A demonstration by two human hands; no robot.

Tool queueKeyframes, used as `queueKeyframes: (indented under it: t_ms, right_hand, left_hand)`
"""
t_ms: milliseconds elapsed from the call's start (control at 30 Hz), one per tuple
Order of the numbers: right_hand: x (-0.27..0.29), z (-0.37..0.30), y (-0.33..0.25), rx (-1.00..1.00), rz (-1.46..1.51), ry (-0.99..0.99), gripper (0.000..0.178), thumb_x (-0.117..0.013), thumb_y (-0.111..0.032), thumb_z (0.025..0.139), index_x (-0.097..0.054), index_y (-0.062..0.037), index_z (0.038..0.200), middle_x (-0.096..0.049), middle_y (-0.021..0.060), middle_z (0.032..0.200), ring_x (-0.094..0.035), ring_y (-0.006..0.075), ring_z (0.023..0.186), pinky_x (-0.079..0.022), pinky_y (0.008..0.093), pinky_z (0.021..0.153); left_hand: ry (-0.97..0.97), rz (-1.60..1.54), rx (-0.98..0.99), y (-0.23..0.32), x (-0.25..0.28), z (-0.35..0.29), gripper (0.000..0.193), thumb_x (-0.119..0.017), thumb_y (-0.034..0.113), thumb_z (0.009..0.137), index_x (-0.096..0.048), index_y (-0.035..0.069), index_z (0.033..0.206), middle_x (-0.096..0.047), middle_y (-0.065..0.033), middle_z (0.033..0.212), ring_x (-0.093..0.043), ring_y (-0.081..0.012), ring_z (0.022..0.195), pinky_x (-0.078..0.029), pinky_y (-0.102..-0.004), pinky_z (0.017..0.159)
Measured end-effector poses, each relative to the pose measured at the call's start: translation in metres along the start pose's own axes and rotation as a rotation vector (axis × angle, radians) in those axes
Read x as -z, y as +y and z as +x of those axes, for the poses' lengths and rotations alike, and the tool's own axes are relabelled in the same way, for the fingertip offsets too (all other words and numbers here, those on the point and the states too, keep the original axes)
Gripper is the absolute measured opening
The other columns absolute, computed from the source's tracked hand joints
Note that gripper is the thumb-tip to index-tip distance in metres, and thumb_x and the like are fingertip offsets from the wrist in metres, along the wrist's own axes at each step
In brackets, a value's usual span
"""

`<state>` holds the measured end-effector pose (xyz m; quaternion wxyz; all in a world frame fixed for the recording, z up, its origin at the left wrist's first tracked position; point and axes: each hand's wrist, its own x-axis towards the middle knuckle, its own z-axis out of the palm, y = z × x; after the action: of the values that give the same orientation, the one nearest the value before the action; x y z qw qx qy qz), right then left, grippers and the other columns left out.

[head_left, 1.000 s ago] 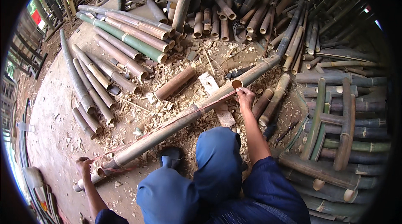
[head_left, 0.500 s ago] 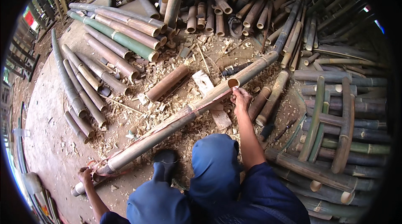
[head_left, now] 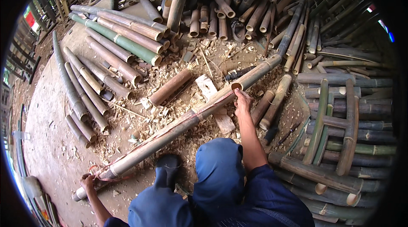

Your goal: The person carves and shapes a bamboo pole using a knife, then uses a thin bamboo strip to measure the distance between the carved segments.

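A long bamboo pole [head_left: 153, 144] slants across the floor in front of my knees, from lower left up to the right. It has a round hole [head_left: 236, 86] cut in its upper side. A thin reddish strip [head_left: 180, 119] lies stretched along the pole. My right hand [head_left: 243, 102] pinches the strip beside the hole, thumb at the rim. At the pole's near left end my left hand [head_left: 87, 181] is closed around the strip's other part, where loose loops hang about the pole. Its fingertips are partly hidden.
Wood chips lie all around the pole. A pale wooden block [head_left: 207, 86] and a short brown bamboo piece [head_left: 171, 87] lie beyond it. Cut bamboo lengths [head_left: 123, 44] fan out at the left. Bamboo frames [head_left: 327, 121] are stacked at the right.
My left hand has shifted very slightly at the pole's end, and the loose strip there sits a little differently. The pole and my right hand have hardly moved.
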<state>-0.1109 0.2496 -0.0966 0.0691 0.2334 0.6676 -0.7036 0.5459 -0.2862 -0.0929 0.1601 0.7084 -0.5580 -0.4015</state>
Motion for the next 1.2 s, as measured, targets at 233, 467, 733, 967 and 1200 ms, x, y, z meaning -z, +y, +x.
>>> queueKeyframes:
  t_ms: [233, 467, 733, 967, 1200]
  right_hand:
    - [-0.005, -0.002, 0.0, -0.036, -0.019, 0.005, 0.026, -0.084, -0.028, 0.085, -0.076, -0.012, 0.104, -0.065, -0.0069, 0.082, -0.049, 0.0051, 0.061, -0.037, 0.0215, 0.047]
    - [-0.003, -0.001, 0.0, -0.022, -0.012, -0.001, 0.025, -0.085, -0.025, 0.083, -0.076, -0.012, 0.104, -0.057, -0.007, 0.072, -0.041, 0.0063, 0.053, -0.036, 0.0241, 0.045]
    - [0.009, 0.018, -0.013, -0.048, -0.084, -0.008, 0.022, -0.087, -0.024, 0.082, -0.076, -0.0146, 0.099, -0.06, -0.0064, 0.072, -0.045, 0.0066, 0.053, -0.039, 0.0231, 0.044]
    - [0.017, 0.042, 0.005, -0.175, -0.082, -0.173, 0.03, -0.075, -0.019, 0.089, -0.069, -0.0175, 0.118, -0.066, -0.0005, 0.104, -0.054, 0.0149, 0.082, -0.045, 0.0317, 0.063]
    - [0.023, 0.061, -0.002, -0.2, -0.215, -0.063, 0.038, -0.087, -0.039, 0.083, -0.057, -0.0167, 0.074, -0.05, -0.0041, 0.062, -0.046, 0.0119, 0.051, -0.046, 0.029, 0.049]
  left_hand:
    - [0.001, 0.007, -0.039, -0.005, 0.013, 0.005, 0.024, -0.073, 0.0, 0.069, -0.069, 0.004, 0.092, -0.065, -0.005, 0.069, -0.054, -0.0134, 0.05, -0.04, -0.0283, 0.043]
    - [-0.116, 0.137, -0.01, 0.011, 0.034, -0.024, 0.024, -0.07, 0.004, 0.068, -0.07, 0.004, 0.093, -0.061, -0.0029, 0.068, -0.053, -0.0125, 0.051, -0.041, -0.0288, 0.042]
    - [-0.183, -0.086, -0.097, 0.007, 0.019, -0.057, 0.022, -0.071, 0.006, 0.073, -0.067, 0.004, 0.095, -0.064, -0.0027, 0.073, -0.057, -0.011, 0.056, -0.045, -0.0259, 0.048]
    - [-0.167, -0.079, -0.117, 0.006, 0.034, -0.062, 0.022, -0.073, 0.008, 0.071, -0.068, -0.002, 0.089, -0.066, -0.0057, 0.073, -0.061, -0.013, 0.062, -0.049, -0.0294, 0.054]
    - [-0.235, -0.192, -0.121, -0.001, 0.037, -0.063, 0.023, -0.079, 0.002, 0.07, -0.069, -0.001, 0.091, -0.073, -0.0093, 0.083, -0.071, -0.0167, 0.075, -0.059, -0.0307, 0.069]
